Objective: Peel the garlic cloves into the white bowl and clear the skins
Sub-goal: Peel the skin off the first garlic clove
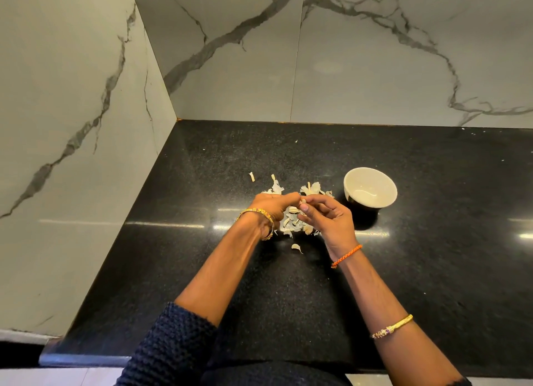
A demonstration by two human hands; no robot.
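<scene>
— What are the hands doing?
— The left hand [274,205] and right hand [328,215] both pinch one garlic clove [302,202] above the skins [291,224].
— The bowl [370,187]?
— Right of them on the counter [432,241].

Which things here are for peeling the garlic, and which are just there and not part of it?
For the job:
- garlic clove, pinched between the left hand and right hand
- white bowl, to the right
- pile of skins under the hands
- stray clove nearer the person

Just there:
- black counter
- marble wall
- gold bangles
- orange thread
</scene>
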